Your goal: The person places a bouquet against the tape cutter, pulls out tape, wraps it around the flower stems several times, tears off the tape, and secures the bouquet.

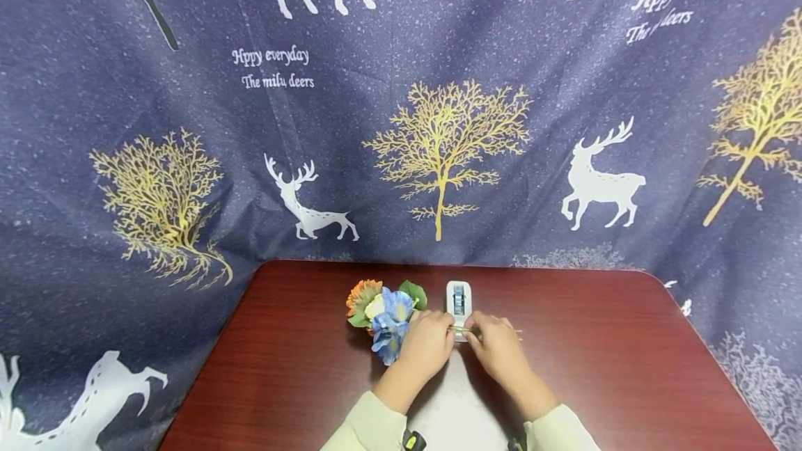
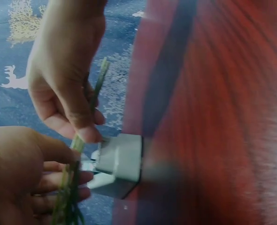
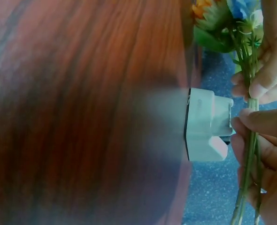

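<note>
A bunch of flowers, with blue (image 1: 390,339), orange (image 1: 363,298) and white blooms and green leaves, lies sideways over the table, blooms to the left. My left hand (image 1: 429,343) grips its stems just below the blooms. Close beside it, my right hand (image 1: 498,346) pinches the same green stems (image 3: 244,187), whose cut ends stick out past it. Between the two hands a paler, shiny band (image 3: 253,103) shows on the stems; whether it is tape cannot be told. Right behind the hands stands a white tape dispenser (image 1: 459,298) with a bluish roll, partly covered by stems and fingers.
The dark red wooden table (image 1: 601,339) has rounded far corners. A bright white patch (image 1: 464,402) shows on it between the forearms. Behind it hangs a blue cloth (image 1: 351,110) with deer and trees, meeting the table's far edge.
</note>
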`<state>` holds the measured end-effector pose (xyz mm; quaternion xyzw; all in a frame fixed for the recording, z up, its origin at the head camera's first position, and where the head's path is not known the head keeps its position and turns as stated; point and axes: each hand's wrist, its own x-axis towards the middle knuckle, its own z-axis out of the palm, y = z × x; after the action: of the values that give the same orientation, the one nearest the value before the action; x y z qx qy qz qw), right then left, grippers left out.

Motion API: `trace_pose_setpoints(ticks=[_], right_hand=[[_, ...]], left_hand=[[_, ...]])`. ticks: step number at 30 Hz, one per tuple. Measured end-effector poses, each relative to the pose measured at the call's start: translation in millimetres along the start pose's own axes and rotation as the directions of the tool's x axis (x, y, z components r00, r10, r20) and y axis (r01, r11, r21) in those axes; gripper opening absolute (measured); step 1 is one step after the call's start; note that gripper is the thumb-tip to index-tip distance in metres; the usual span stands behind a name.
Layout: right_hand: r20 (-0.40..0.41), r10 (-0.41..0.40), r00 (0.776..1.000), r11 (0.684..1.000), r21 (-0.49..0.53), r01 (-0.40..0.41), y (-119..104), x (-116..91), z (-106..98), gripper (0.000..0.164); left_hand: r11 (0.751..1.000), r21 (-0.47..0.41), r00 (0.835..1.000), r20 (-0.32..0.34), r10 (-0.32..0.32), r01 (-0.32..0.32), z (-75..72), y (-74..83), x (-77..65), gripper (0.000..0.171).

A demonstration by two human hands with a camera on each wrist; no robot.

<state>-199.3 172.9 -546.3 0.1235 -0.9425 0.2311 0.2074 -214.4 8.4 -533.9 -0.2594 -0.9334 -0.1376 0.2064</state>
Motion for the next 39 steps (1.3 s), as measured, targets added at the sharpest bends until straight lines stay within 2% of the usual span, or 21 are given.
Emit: trace_pose_setpoints(ticks=[7, 13, 17, 28, 32, 36, 39], right_hand=[[-0.013, -0.006, 1.0, 1.0, -0.017, 0.006, 0.7, 0.5, 1.7, 0.025], [-0.078, -0.072, 0.994, 0.997, -0.023, 0.071, 3.7, 0.4, 5.6, 0.028], [-0.083, -0.085, 0.993, 0.996, -0.021, 0.084, 4.1, 1.2, 6.6, 0.029], [-0.006, -0.018, 1.0, 0.999, 0.039, 0.018, -1.7, 4.7, -1.2, 0.024], [0.056, 0.017, 0.998, 0.998, 0.055, -0.02, -2.1, 8.1, -5.4, 0.02], [0.14, 0.053, 0.989, 0.998, 0.03, -0.058, 0.2, 10.7, -9.6, 0.012], [0.182, 0.051, 0.982, 0.999, 0.009, -0.054, 2.7, 11.9, -11.2, 0.009]], left_hand=[[0.995, 0.1, 0.993, 0.116, 0.011, -0.023, -7.2, -0.1, 5.6, 0.013], [0.999, 0.041, 0.986, 0.165, 0.001, -0.007, -9.9, -3.3, 6.7, 0.012], [1.0, -0.008, 0.986, 0.166, -0.002, 0.004, -9.7, -6.1, 7.3, 0.009], [0.998, -0.054, 0.989, 0.151, -0.002, 0.011, -2.5, -9.9, 6.0, 0.009], [0.999, -0.05, 0.992, 0.123, 0.007, -0.001, 0.6, -10.2, 4.8, 0.008], [1.0, -0.022, 0.995, 0.096, 0.022, -0.02, 4.4, -9.3, 3.3, 0.008], [0.999, 0.001, 0.997, 0.075, 0.036, -0.037, 7.1, -8.2, 1.9, 0.01]])
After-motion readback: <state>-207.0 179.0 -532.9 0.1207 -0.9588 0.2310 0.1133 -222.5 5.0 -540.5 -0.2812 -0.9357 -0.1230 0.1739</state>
